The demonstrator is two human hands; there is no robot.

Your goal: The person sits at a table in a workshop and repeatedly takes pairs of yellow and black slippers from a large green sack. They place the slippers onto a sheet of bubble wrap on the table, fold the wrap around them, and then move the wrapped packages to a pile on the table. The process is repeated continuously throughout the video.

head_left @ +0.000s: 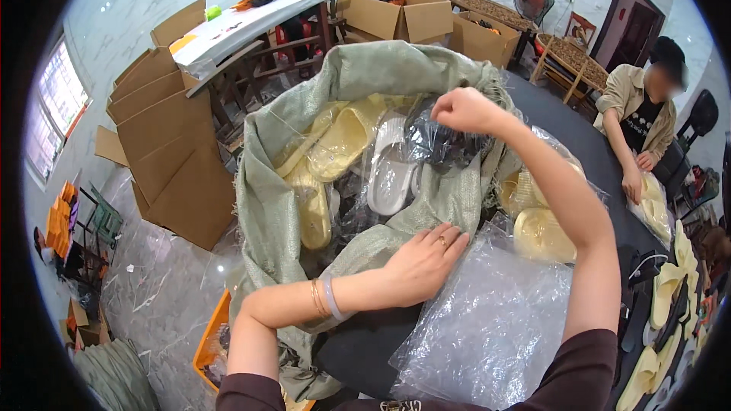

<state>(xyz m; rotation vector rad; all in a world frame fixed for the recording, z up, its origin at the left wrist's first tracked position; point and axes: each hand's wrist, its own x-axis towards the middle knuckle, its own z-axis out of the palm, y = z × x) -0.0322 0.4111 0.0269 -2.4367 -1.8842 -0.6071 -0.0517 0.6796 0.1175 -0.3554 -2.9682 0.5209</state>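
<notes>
A large grey-green woven sack point(263, 190) stands wide open in front of me. Inside it, in clear plastic bags, lie yellow slippers point(335, 144), a white slipper point(391, 175) and a dark bagged item point(438, 137). My left hand point(428, 262) rests flat on the sack's near rim, fingers stretched out and holding nothing. Over the sack's right side is my right hand point(468, 110), raised above the dark item with its fingers curled closed; whether anything is in them is hidden. Clear plastic bags point(495, 312) lie on the dark table point(365, 361) beside my left hand.
Bagged yellow slippers point(544, 232) lie right of the sack, and loose slippers point(666, 297) line the table's right end. A co-worker point(643, 106) handles a bagged pair there. Cardboard boxes point(175, 144) stand left; an orange crate point(209, 342) is low at the left.
</notes>
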